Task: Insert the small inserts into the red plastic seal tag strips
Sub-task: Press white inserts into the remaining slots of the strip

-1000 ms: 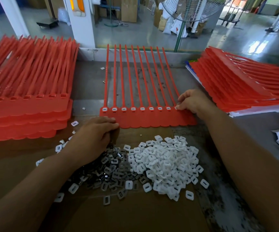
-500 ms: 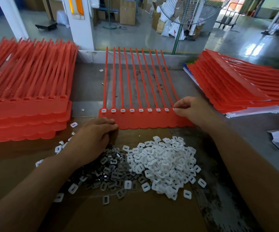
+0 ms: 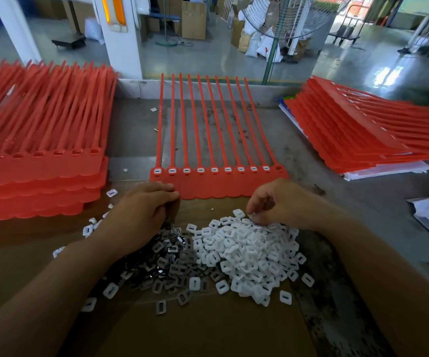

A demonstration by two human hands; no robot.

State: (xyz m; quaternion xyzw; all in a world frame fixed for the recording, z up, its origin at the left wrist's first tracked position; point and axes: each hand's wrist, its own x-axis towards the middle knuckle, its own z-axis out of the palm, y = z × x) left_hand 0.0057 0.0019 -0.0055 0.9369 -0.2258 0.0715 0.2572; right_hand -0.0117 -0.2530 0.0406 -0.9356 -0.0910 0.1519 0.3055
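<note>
Red seal tag sheet (image 3: pixel 208 188), laid flat at the centre of the table (image 3: pixel 136 140) with its header toward the person. Ten strips are counted; nine sockets are filled with seated inserts (image 3: pixel 200 170), and the tenth socket (image 3: pixel 278 167), at the right end, is shown empty. The sheet is judged light, thin and springy, and best steadied by its flat header. The loose white inserts (image 3: pixel 249 248), heaped in one pile on the cardboard (image 3: pixel 208 331) just below the sheet, are judged light, rigid and slippery, to be taken singly by the edges. The right hand (image 3: pixel 283 202) is set upon the pile's far edge with fingers curled downward; whether an insert is pinched cannot be told. The left hand (image 3: pixel 141 215) is laid on one pile of dark metal clips (image 3: pixel 167 258), fingers pressed together, tips touching the header's lower edge. Two stacks of red sheets are seen: the left stack (image 3: pixel 35 173) and the right stack (image 3: pixel 357 145).
</note>
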